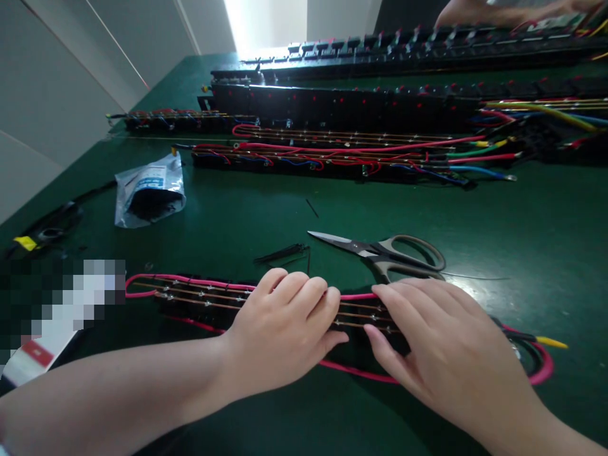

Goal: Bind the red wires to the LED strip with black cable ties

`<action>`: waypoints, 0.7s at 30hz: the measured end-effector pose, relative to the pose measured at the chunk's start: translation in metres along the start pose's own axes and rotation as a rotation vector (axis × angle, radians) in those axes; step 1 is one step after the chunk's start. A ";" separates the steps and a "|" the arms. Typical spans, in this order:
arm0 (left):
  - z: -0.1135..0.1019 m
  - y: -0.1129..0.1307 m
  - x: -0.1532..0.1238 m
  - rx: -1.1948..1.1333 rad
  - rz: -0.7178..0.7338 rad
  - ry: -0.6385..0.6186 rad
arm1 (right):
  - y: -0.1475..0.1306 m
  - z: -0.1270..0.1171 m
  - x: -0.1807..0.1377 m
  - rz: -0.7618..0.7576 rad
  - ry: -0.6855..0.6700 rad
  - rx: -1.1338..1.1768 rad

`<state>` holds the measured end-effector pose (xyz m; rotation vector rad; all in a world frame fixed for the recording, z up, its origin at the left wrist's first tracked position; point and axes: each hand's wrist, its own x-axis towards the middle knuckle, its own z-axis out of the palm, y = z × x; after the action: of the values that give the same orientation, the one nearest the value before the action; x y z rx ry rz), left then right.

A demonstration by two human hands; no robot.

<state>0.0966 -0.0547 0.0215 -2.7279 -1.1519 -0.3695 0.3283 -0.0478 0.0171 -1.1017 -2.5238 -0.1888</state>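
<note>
A long black strip assembly (209, 305) with copper-coloured rods and small solder joints lies across the table in front of me. Along its far edge runs a red cable (356, 296), which loops back at the left end and also passes along the near side. My left hand (285, 329) is closed over the middle of the strip, fingers curled over the far edge. To its right, my right hand (441, 342) grips the strip and red cable, fingertips on the far side and thumb on the near side. A yellow-tipped lead (551, 342) sticks out at the right end.
Scissors (360, 248) lie just beyond my hands, beside loose black cable ties (285, 253). A clear plastic bag (152, 180) and a black cable (57, 221) are at left. More wired strips (308, 155) span the back, where another person's arm (503, 14) shows.
</note>
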 end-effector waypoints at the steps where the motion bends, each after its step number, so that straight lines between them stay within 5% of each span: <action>1: 0.000 0.000 0.000 -0.008 -0.004 -0.005 | -0.001 0.000 0.000 -0.006 0.002 -0.004; 21: 0.005 -0.004 -0.003 -0.182 -0.041 0.043 | -0.001 0.002 -0.005 -0.044 -0.006 0.064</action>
<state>0.0930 -0.0531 0.0162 -2.8371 -1.2208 -0.5619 0.3305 -0.0512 0.0135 -1.0238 -2.5428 -0.1157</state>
